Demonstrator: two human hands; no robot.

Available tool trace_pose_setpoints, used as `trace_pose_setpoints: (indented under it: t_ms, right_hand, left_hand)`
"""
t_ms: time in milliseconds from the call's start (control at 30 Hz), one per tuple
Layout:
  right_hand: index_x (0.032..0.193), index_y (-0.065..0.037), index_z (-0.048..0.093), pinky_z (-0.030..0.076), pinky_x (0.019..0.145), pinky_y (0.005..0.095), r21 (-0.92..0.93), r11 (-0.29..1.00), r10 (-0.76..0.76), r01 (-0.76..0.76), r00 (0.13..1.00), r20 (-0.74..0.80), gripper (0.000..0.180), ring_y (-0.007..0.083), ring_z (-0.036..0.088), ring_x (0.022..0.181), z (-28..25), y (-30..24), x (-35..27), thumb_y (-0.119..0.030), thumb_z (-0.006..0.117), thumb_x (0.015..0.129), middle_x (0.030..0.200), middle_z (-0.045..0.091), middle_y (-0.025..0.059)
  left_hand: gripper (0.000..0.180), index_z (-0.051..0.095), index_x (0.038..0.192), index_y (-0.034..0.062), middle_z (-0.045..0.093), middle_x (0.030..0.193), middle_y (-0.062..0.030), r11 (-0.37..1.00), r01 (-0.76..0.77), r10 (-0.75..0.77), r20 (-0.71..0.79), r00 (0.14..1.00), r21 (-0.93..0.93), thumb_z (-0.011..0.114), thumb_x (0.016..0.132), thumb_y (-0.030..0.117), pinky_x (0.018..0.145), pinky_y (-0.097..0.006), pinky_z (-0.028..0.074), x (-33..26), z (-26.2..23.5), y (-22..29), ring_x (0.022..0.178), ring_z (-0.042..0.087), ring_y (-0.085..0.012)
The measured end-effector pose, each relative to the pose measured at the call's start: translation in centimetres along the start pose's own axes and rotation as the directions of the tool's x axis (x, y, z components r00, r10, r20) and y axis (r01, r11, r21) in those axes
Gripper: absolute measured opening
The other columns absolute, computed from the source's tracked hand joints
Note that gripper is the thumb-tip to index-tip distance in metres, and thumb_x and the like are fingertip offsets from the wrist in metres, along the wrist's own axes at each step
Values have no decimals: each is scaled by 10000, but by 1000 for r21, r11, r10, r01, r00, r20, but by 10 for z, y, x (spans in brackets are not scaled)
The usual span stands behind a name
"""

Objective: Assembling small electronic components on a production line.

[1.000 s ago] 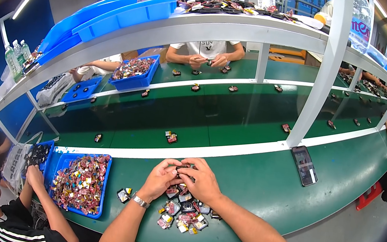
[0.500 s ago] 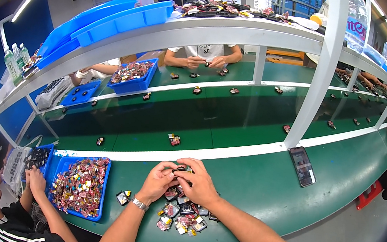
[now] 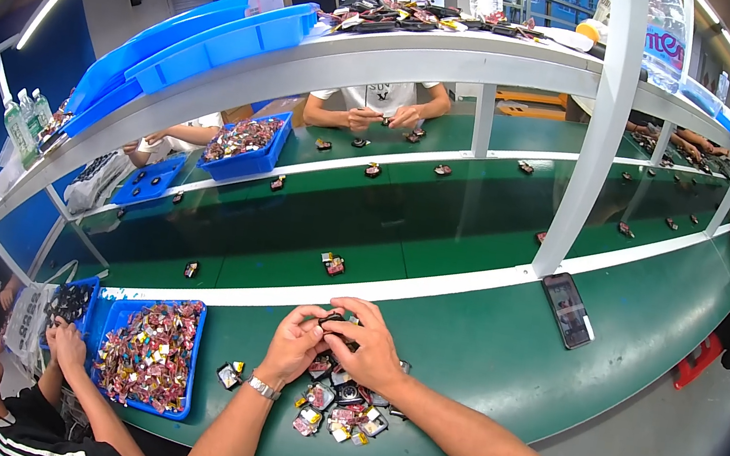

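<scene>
Head view: my hands [image 3: 338,342] pinch one small dark part [image 3: 334,320]; behind it on the counter [image 3: 496,361], the pile [image 3: 338,399] waits, many left.

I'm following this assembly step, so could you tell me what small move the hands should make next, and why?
Probably finish pressing the small dark part together. Both the left hand and the right hand pinch it above the pile of small parts, and it has not been set on the green belt beyond.
</scene>
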State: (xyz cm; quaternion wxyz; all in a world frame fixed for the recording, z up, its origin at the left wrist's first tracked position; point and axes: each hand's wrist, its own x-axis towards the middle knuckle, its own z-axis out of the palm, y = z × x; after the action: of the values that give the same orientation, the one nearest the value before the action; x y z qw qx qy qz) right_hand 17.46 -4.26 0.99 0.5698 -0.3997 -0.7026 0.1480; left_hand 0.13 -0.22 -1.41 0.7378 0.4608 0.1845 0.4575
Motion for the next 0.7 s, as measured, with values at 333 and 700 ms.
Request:
trace_pose_setpoints:
  t_ms: [333,700]
  right_hand:
    - [1036,-54,667,489,943,396,-147,986,-75,85,995,68,255,317,551,1154,-4,7,3,-28,692,784,1210,597,124]
    - [904,-30,663,554,730,340,-191,973,-132,132,991,15,155,260,627,905,-3,9,8,9,703,759,1011,605,90]
  left_hand:
    - [246,477,1214,48,606,1241,-146,1000,27,-27,-76,997,3,542,976,57,949,-402,533,0,6,-1,1110,616,-228]
    - [286,436,1259,35,639,1168,-133,997,81,-79,-95,992,14,522,990,73,950,-406,535,1,10,3,1089,624,-219]
